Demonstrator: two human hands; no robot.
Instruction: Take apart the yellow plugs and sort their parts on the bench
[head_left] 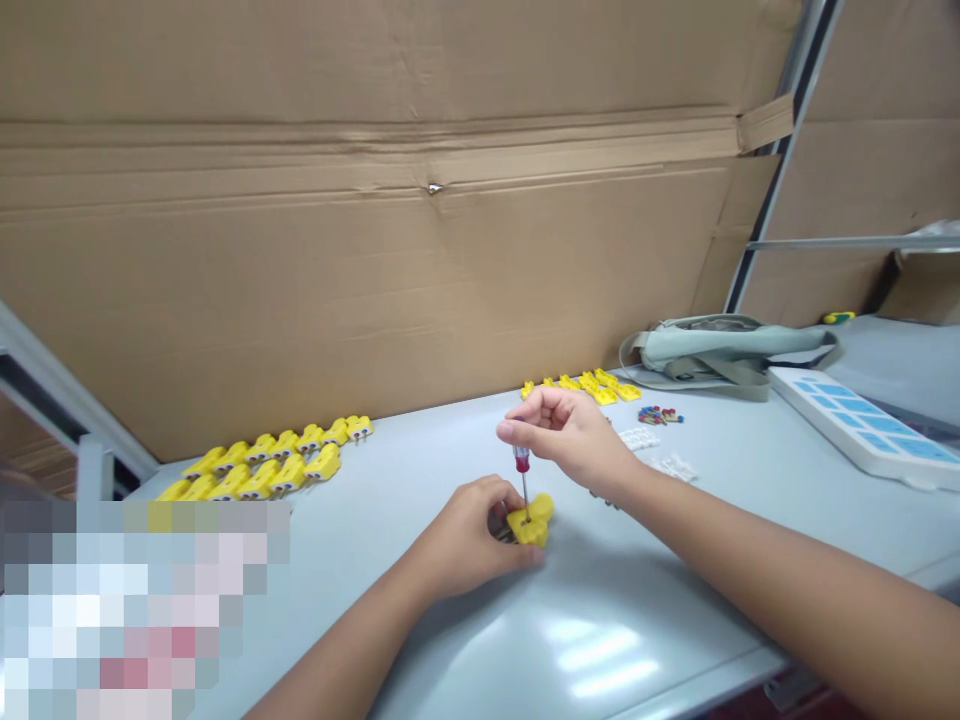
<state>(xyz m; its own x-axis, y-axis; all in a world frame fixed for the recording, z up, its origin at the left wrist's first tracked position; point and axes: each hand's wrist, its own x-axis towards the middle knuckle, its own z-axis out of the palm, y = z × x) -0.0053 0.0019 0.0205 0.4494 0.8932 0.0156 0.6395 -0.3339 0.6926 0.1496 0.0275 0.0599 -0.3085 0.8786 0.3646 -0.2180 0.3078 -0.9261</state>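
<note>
My left hand (480, 535) grips a small yellow plastic plug (531, 524) on the table, thumb on the near side and fingers on the far side. Metal prongs show at the plug's left, partly behind my fingers. Above it, my right hand (566, 430) pinches the top of a screwdriver (522, 460) with a red and clear handle. The screwdriver stands nearly upright, its tip at a hole in the plug's upper face. How far the tip goes in is hidden.
Rows of yellow plugs (285, 470) lie at the left. Yellow plug shells (600, 385), red and blue-ended pins (660, 414) and white parts (673, 467) lie behind my right arm. A grey-green bag (705, 350) and white-blue case (862, 425) sit right; cardboard (375, 290) stands behind.
</note>
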